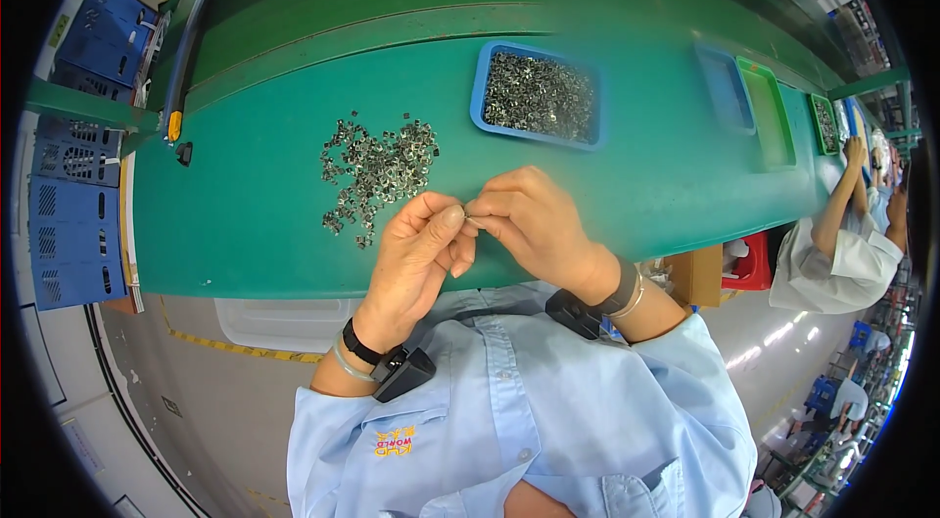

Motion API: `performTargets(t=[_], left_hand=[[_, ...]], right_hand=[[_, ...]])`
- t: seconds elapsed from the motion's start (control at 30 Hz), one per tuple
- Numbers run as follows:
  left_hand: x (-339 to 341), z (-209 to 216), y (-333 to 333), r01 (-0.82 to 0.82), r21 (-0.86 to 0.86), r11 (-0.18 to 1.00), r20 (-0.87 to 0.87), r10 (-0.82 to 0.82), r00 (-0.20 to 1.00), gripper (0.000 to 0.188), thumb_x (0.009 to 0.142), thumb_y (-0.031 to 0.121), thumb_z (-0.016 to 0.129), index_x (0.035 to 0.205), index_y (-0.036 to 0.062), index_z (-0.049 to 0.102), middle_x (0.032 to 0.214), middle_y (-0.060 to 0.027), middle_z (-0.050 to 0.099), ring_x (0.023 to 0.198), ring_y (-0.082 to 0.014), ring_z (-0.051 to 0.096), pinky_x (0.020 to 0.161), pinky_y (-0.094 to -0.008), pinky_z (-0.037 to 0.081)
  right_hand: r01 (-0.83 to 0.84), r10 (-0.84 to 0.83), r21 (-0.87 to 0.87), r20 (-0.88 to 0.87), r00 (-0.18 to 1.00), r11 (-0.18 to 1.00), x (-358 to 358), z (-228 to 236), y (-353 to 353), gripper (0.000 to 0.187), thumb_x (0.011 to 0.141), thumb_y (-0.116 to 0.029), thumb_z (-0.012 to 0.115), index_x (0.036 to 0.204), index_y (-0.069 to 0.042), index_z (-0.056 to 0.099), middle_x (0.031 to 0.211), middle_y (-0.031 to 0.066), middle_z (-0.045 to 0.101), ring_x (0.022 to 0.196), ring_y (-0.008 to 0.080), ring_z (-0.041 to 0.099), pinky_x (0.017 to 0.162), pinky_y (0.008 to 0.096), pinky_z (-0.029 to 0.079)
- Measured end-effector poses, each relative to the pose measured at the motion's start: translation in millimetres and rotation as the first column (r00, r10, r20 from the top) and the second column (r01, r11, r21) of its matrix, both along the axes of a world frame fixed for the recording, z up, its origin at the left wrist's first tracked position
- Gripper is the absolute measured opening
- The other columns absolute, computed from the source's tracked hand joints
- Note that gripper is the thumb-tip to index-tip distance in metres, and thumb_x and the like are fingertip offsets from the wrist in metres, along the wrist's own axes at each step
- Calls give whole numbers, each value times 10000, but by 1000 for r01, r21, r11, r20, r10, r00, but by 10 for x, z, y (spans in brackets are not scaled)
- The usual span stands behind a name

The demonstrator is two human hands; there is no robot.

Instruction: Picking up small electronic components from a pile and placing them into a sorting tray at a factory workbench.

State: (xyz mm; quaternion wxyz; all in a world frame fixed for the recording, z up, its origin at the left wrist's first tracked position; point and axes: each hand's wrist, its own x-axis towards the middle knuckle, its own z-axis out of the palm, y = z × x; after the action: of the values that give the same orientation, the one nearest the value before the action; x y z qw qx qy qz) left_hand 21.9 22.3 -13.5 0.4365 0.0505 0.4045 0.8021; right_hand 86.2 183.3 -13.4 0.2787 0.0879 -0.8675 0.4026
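Observation:
My left hand (423,242) and my right hand (534,222) meet over the front part of the green table, fingertips pinched together. Between them is a tiny piece, mostly hidden by the fingers, so its kind cannot be made out. Just beyond my left hand lies a loose pile of small metal parts (387,165), dark and silvery, spread on the green surface. Past my right hand stands a blue tray (476,99) filled with many similar small metal parts.
Farther right are an empty-looking blue tray (725,92), a green tray (769,117) and a small green tray of parts (824,124). Blue crates (76,239) stack at the left. A co-worker (832,254) sits at the right, by a red stool (752,263).

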Motion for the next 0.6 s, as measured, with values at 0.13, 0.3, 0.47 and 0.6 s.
performTargets(t=[0.13,0.3,0.47,0.6], left_hand=[[7,-30,12,4,70,998,32,-6,999,122,923,164,564,920,44,541,776,-56,595,577,-107,495,487,-225,374],[23,-106,35,3,193,981,51,-13,999,125,918,163,573,891,48,529,759,-49,584,573,-104,490,485,-225,364],[6,-93,40,-6,174,985,-9,8,1000,134,917,164,575,867,49,527,763,-49,587,574,-100,502,485,-219,374],[-39,-55,14,3,61,998,-100,3,995,137,919,165,571,862,47,531,764,-50,592,568,-98,508,481,-214,381]], right_hand=[[1,-1,-99,-2,1000,995,23,-29,-56,156,740,-47,692,880,-82,635,881,56,593,779,230,588,633,325,480],[-7,4,-145,-18,1000,989,32,-24,-94,167,742,-34,687,893,-78,633,880,64,595,779,227,593,623,316,485],[-22,22,-165,-2,1000,986,37,-17,-60,191,735,-26,693,909,-73,630,881,61,600,781,228,593,626,316,486],[-41,41,-44,0,999,998,-1,41,17,203,728,-26,699,913,-70,630,884,58,602,784,229,594,625,315,487]])
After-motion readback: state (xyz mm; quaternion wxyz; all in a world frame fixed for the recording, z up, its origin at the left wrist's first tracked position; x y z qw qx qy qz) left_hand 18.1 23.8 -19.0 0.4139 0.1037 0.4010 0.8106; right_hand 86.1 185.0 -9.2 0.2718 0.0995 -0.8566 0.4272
